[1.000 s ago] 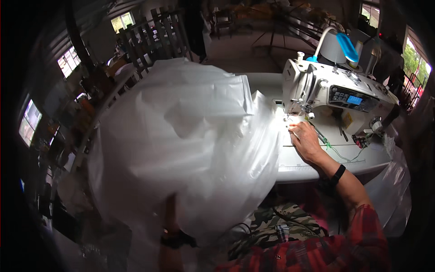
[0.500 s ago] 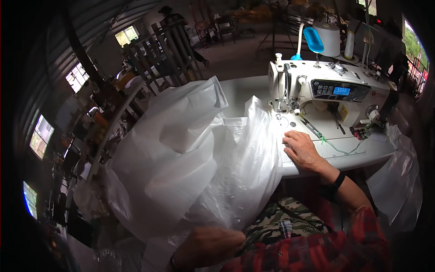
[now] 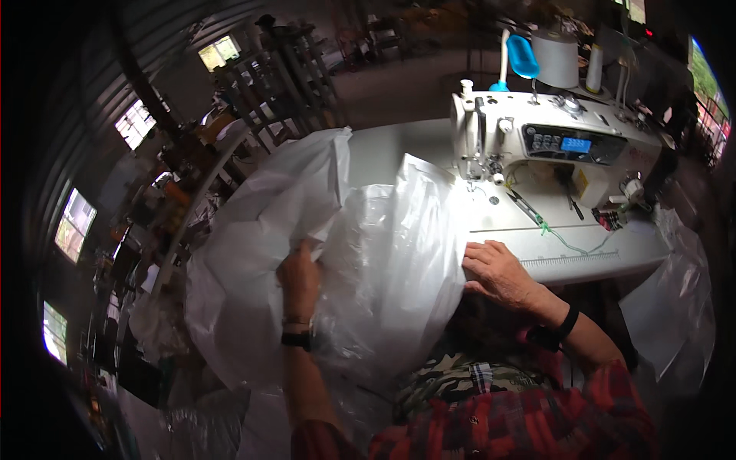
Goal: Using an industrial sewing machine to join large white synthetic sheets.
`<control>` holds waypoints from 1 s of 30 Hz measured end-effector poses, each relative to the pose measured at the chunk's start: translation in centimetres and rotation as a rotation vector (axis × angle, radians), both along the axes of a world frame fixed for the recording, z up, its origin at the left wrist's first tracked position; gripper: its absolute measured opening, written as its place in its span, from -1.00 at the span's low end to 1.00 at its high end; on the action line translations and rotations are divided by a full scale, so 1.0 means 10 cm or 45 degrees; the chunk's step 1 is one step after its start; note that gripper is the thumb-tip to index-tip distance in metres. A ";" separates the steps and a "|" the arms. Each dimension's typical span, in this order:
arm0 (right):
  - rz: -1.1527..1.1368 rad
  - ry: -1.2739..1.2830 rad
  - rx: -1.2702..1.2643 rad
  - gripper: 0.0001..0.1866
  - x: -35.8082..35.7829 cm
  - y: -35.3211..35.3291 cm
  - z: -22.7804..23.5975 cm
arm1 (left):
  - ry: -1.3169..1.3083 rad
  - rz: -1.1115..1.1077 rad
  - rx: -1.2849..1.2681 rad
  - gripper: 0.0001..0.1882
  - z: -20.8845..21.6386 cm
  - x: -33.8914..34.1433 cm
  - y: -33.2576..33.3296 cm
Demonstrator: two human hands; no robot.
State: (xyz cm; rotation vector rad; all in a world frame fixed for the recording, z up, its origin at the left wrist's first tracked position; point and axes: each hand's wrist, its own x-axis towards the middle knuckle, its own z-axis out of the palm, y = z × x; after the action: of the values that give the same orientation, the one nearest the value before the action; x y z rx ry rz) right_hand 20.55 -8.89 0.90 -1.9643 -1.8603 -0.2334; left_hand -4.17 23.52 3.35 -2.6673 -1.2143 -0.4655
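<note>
A large heap of white, translucent plastic sheeting (image 3: 376,261) covers the left of the sewing table and hangs over its front edge. My left hand (image 3: 300,280) reaches into the folds on its left side; motion blurs the fingers, so their grip is unclear. At the right edge of the sheeting, my right hand (image 3: 498,272) has its fingers curled against the plastic, apparently pinching it, above the table's front edge. Just beyond that edge of the plastic stands the white sewing machine (image 3: 567,138), its needle area brightly lit. Thread snips (image 3: 529,211) with a green cord lie on the machine bed.
A thread cone (image 3: 556,60) and a blue-shaded piece (image 3: 523,57) rise behind the machine. More plastic (image 3: 667,307) hangs at the table's right end. Metal railings (image 3: 287,88) stand beyond the table at the far left, with a dark figure beside them.
My left hand has moved from the lower edge up onto the sheeting. My right hand and the plastic's right edge have shifted slightly left and toward me, away from the needle.
</note>
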 end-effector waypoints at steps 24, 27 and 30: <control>0.111 1.485 -0.366 -0.57 -1.04 0.44 -0.83 | -0.415 -0.634 -0.554 -0.68 0.59 0.27 -0.65; 0.102 1.734 -0.512 -0.67 -1.05 0.54 -1.04 | -0.212 -0.478 -0.348 -0.52 -0.08 0.42 -0.23; 0.455 1.996 -0.531 -0.76 -1.12 0.44 -0.78 | -0.218 -0.324 -0.300 -0.37 -0.39 0.30 0.22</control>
State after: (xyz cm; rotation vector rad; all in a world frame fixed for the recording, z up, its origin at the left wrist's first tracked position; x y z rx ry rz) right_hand 9.40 -4.47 -6.88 -1.1367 -1.0494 1.4411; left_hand -1.16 25.69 -0.51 -3.0583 -1.0304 -0.6360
